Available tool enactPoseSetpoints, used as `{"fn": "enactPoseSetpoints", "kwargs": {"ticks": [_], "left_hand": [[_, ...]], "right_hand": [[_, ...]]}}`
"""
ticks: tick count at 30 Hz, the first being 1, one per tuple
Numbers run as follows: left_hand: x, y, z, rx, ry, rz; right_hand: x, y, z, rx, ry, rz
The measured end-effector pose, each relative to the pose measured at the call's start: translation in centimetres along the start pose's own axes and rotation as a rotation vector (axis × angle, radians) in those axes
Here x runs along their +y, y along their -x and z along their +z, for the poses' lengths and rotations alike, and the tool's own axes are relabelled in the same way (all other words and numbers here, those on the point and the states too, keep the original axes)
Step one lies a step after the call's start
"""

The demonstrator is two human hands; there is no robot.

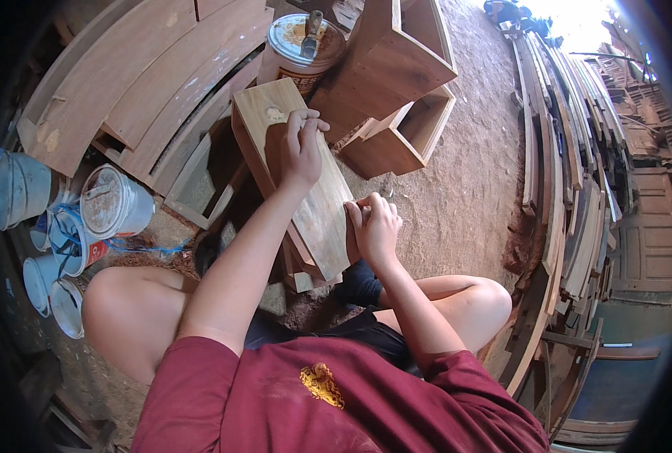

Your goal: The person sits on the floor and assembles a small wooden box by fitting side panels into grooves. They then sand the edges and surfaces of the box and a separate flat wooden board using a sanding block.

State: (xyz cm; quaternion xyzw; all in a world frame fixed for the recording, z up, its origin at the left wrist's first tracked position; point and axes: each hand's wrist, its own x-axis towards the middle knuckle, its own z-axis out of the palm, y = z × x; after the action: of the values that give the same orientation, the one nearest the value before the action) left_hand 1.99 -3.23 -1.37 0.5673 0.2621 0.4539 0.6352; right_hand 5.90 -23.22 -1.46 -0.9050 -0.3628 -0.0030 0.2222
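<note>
Left hand (302,151) half-curled over wooden box (322,215), right hand (376,230) bent at edge; can't tell if either grips. Lopsided push might tip box.

1 wide fisheye view looks steeply down from the person's head, over the shirt (290,392) along the lower edge, facing the wooden box (319,215), left hand (302,151) and right hand (377,230) close below; farther boards (551,151) bow toward its dark rim.

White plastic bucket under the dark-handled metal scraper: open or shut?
Shut: a round, smeared lid covers the white plastic bucket, and the dark-handled metal scraper rests on it.
</note>
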Motion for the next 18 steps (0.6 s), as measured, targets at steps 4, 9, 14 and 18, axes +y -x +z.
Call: {"fn": "enactPoseSetpoints", "kwargs": {"ticks": [4, 9, 14, 18], "left_hand": [[0.2, -0.1, 0.0, 0.007, -0.031, 0.061], [-0.7, -0.4, -0.3, 0.036, -0.022, 0.088], [-0.9, -0.1, -0.3, 0.058, -0.053, 0.145], [-0.7, -0.2, -0.7, 0.060, -0.023, 0.152]], "right_hand": [[-0.9, -2.2, 1.1, 0.022, 0.000, -0.018], [-3.9, -8.9, 3.4, 0.061, -0.032, -0.043], [-3.5, -8.6, 3.4, 0.017, -0.020, 0.003], [-1.1, -2.9, 1.3, -0.060, -0.060, 0.015]]}}
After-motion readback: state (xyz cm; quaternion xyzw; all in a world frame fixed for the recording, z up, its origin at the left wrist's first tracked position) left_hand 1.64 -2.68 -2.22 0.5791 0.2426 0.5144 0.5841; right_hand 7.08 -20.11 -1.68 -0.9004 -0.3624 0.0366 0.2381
